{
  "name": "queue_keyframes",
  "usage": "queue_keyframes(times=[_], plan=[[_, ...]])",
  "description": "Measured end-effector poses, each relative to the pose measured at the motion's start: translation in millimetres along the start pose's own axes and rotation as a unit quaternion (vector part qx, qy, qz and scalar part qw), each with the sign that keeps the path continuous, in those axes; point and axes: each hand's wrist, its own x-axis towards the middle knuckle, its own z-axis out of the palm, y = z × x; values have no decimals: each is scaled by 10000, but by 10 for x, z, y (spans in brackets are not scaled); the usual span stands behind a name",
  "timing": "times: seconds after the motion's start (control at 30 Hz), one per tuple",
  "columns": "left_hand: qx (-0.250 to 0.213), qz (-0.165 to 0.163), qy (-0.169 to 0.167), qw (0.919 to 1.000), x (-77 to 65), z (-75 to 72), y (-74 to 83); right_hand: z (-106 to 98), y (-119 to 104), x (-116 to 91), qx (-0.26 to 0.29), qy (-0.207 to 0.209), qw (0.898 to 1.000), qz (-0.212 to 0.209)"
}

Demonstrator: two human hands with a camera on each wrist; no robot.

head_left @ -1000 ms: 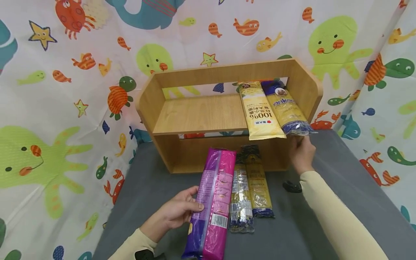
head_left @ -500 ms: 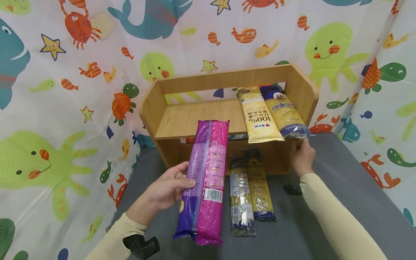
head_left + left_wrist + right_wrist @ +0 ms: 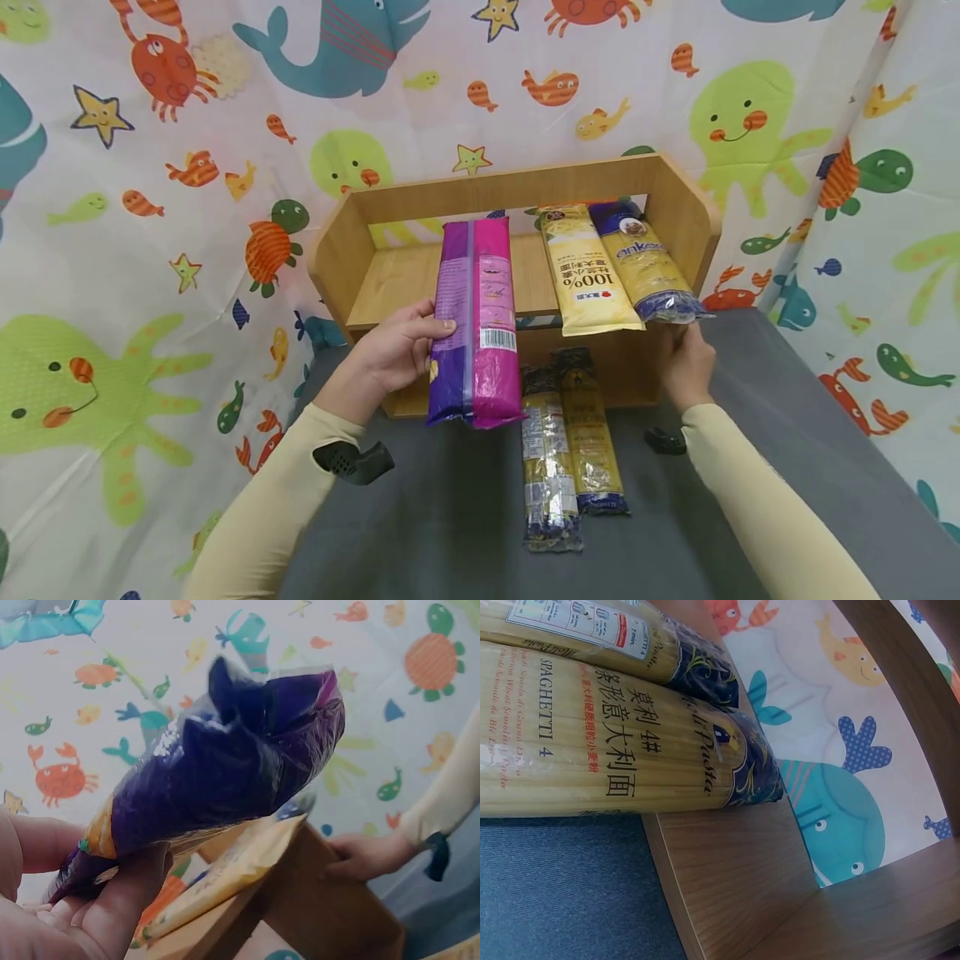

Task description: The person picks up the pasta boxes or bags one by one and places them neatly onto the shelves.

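Observation:
My left hand (image 3: pixel 401 348) grips a pink and purple pasta packet (image 3: pixel 476 325) by its left edge, thumb on the printed back. The packet hangs in front of the upper shelf board, and in the left wrist view its crumpled purple end (image 3: pixel 240 742) faces the camera. At the right end of the wooden shelf (image 3: pixel 517 179), my right hand (image 3: pixel 688 362) holds the side panel below the upper board; some of its fingers are hidden. Just above it, a yellow pasta packet (image 3: pixel 596 271) and a blue-topped pasta packet (image 3: pixel 648 262) lie side by side.
Two spaghetti packets, one (image 3: pixel 550 458) left of the other (image 3: pixel 592 433), lean from the grey table (image 3: pixel 420 508) into the lower compartment. In the right wrist view, a spaghetti packet (image 3: pixel 622 742) rests on the lower board (image 3: pixel 727 862). A patterned curtain (image 3: pixel 225 167) hangs behind.
My left hand has raised the pink and purple packet from low over the table to the upper board's height, moving it toward the shelf. My right hand has stayed at the side panel.

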Motion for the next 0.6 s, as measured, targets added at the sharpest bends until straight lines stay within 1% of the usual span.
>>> queue_keyframes(times=[0.2, 0.3, 0.43, 0.6], plan=[[-191, -93, 388, 9990, 262, -14, 35, 11, -1, -10, 7, -5, 10000, -26], [-326, -145, 538, 9979, 379, -46, 21, 22, -1, -6, 14, -11, 10000, -40], [-508, -292, 789, 9952, 523, -79, -11, 17, -11, 2, -2, -45, 10000, -6], [-537, -432, 1012, 9925, 693, -85, -50, -9, -13, 3, -53, -99, 9999, 74]])
